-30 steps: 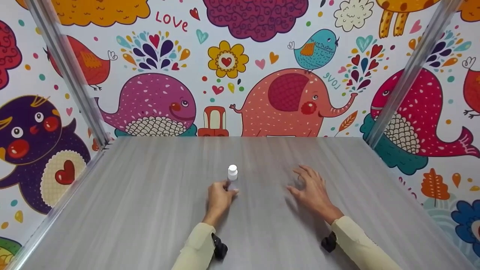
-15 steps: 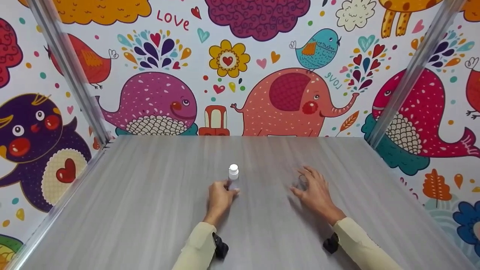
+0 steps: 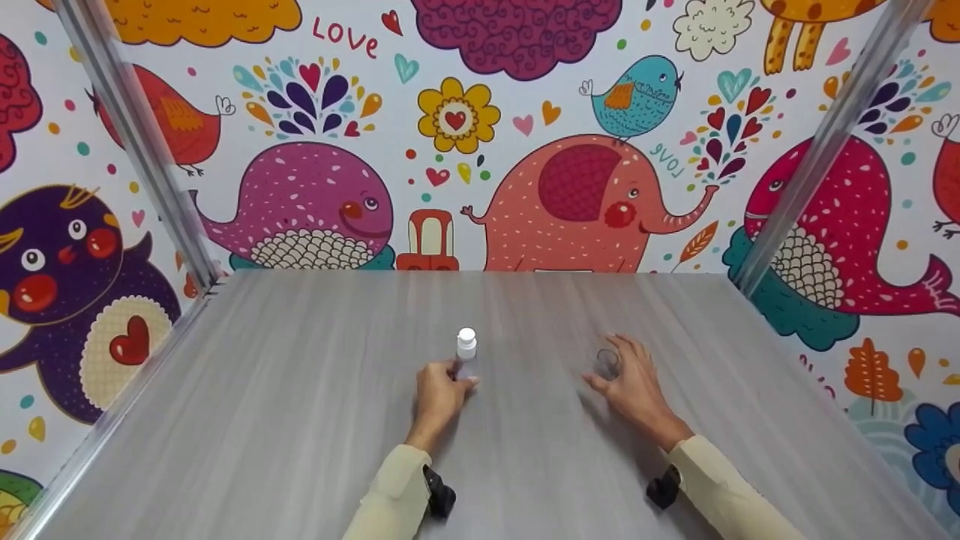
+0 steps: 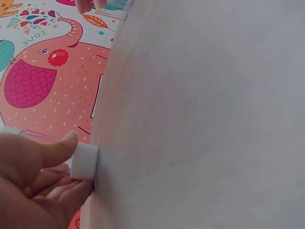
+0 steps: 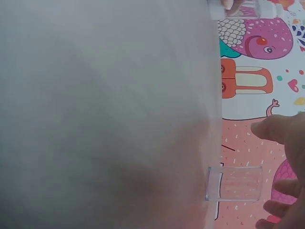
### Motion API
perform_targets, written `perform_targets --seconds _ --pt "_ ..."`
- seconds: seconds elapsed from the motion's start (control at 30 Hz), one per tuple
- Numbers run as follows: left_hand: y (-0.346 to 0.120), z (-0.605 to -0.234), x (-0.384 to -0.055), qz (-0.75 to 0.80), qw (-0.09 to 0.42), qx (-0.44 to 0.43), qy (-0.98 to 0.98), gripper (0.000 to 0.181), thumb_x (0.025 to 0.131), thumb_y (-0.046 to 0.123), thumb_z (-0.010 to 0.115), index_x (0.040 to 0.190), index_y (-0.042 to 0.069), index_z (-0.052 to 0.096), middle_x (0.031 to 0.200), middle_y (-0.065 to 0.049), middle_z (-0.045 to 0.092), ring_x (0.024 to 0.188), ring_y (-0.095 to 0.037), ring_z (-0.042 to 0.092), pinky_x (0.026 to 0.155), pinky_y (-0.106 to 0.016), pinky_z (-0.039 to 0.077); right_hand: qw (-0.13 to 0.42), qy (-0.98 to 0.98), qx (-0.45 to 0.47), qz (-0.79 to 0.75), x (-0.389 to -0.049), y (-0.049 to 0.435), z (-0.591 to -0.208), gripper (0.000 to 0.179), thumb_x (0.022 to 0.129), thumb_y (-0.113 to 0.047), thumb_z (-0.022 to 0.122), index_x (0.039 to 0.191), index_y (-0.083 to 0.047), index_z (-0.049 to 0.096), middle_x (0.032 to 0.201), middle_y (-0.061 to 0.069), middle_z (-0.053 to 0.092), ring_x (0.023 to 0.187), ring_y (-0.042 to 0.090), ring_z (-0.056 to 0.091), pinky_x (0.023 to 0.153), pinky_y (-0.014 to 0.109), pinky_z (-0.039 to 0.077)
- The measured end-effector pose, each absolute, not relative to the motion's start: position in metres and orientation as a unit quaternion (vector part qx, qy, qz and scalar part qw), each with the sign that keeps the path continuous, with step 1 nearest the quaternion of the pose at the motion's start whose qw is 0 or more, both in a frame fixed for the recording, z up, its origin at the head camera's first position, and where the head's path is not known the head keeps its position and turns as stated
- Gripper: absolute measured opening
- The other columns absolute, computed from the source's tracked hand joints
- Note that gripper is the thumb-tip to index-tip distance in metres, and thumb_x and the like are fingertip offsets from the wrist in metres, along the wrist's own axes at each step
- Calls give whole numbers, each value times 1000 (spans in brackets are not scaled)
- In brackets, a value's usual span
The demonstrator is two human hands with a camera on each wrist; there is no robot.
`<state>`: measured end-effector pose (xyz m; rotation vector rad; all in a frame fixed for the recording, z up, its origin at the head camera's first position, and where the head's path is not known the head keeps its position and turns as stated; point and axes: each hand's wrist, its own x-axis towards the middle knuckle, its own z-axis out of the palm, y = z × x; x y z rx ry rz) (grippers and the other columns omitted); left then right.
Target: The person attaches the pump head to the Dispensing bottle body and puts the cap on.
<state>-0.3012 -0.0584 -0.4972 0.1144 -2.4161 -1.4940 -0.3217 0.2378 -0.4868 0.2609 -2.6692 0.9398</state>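
Note:
In the head view, my left hand (image 3: pixel 439 394) grips a small upright bottle (image 3: pixel 466 345) with a white cap and see-through body. The left wrist view shows the thumb and fingers curled round it, just above its white base (image 4: pixel 85 161), which is at the table surface. A clear, empty-looking glass (image 3: pixel 606 363) stands on the table beside my right hand (image 3: pixel 637 386). Thumb and fingers of that hand are spread around the near side of the glass. In the right wrist view, a gap shows between the glass (image 5: pixel 236 183) and the fingertips.
Both hands are over a grey wood-grain table (image 3: pixel 315 420). Behind it rises a wall (image 3: pixel 517 105) printed with cartoon animals. Metal posts (image 3: pixel 142 150) stand at the two back corners. Each wrist carries a small black camera (image 3: pixel 439 491).
My right hand has shifted slightly to the right, and more of the glass shows between thumb and fingers. The left hand and bottle hold their place.

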Motion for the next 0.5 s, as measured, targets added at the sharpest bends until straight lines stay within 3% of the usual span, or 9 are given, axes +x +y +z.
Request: perform_targets --seconds 0.23,0.5 --pt "-58 -498 -301 -522 141 47 -840 17 79 0 80 93 -7 74 83 -12 71 70 -15 53 63 -29 44 83 -925 41 369 -320 241 -481 82 84 -22 80 147 5 37 149 30 37 139 45 37 113 60 33" --pt "-59 -498 -301 -531 130 47 -836 15 80 1 79 93 -6 74 81 -11 70 69 -15 53 62 -28 43 43 -914 20 403 -318 244 -479 81 87 -22 77 149 7 33 152 32 33 140 47 36 112 60 35"
